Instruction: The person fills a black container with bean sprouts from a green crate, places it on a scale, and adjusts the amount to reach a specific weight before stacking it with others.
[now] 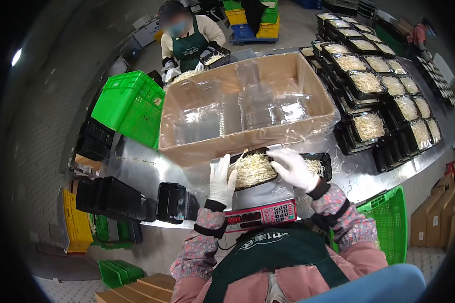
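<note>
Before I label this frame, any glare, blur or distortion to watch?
Head view: strong fisheye, black corners, metal table edge bowed; head view: white glare on the table and on clear plastic pieces in the carton; head view: co-worker's head blurred, left hand, right hand and sprout tray fairly sharp.

white gloves [220, 183] | floral sleeves [193, 254], black bands [210, 230] | pink top [361, 256] | dark green apron [273, 260], white lettering [264, 239]
</note>
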`<state>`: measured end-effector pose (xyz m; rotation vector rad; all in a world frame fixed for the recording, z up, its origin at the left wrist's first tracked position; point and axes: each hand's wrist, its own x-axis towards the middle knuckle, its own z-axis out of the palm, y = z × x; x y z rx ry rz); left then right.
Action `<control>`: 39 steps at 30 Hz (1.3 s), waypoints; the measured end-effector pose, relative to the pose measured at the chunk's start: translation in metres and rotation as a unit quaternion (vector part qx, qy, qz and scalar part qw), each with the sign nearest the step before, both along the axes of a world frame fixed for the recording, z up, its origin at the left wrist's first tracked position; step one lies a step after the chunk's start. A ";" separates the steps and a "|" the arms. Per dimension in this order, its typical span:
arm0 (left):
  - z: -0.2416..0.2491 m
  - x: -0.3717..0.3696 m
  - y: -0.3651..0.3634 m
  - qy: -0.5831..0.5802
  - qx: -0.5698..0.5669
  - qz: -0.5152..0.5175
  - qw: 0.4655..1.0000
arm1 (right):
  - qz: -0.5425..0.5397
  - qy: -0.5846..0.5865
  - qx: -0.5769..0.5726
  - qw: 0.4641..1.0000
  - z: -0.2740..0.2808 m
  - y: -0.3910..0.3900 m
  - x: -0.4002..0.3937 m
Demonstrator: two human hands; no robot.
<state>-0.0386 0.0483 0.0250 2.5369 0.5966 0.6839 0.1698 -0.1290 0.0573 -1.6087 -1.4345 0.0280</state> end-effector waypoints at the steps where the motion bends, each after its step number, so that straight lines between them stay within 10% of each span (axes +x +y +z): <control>1: 0.005 -0.002 0.003 -0.024 0.011 -0.022 0.999 | 0.005 -0.039 -0.062 0.997 0.002 -0.020 -0.002; 6: 0.021 0.034 -0.007 0.046 0.040 -0.084 0.995 | 0.214 -0.209 -0.153 0.942 -0.057 -0.053 -0.055; 13: 0.002 0.065 -0.009 0.088 0.064 -0.160 0.981 | -0.154 -0.147 -0.226 0.951 -0.084 -0.085 0.028; 27: -0.005 0.078 -0.004 0.148 0.133 -0.161 0.967 | -0.003 0.011 -0.041 0.999 -0.032 -0.016 0.008; 33: -0.010 0.081 -0.007 0.122 0.117 -0.136 0.976 | -0.093 -0.150 -0.394 0.902 -0.128 -0.067 0.088; 39: 0.011 0.068 -0.010 0.065 0.063 -0.126 0.988 | -0.137 -0.240 -0.336 0.901 -0.165 -0.057 0.094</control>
